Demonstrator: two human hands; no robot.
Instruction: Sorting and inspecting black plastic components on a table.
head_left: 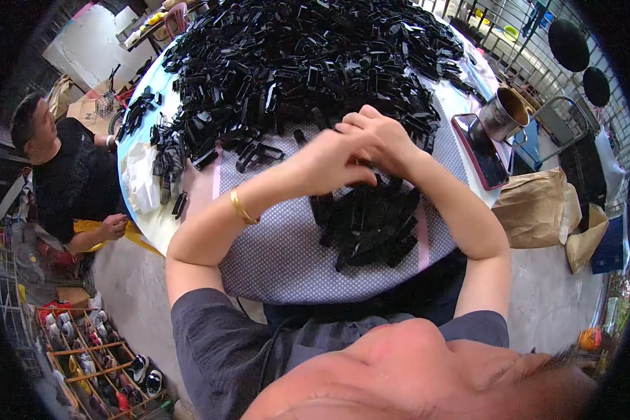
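Observation:
My left hand (327,162), with a gold bangle at its wrist, and my right hand (383,140) come together above the table. Their fingers are bent and overlap, closed around something too small or hidden to make out. Just below them, on the near side of the table, lies a small heap of black plastic pieces (367,227), glossy and oblong. Beyond my hands spreads a much larger pile of the same black pieces (308,63). A few loose pieces (259,152) lie left of my hands.
The round table wears a dotted grey cloth (266,259). At its right stand a metal mug (502,115) and a phone (480,150). Brown paper bags (539,206) sit on the floor. Another person (73,168) is at the left, near a shoe rack (101,357).

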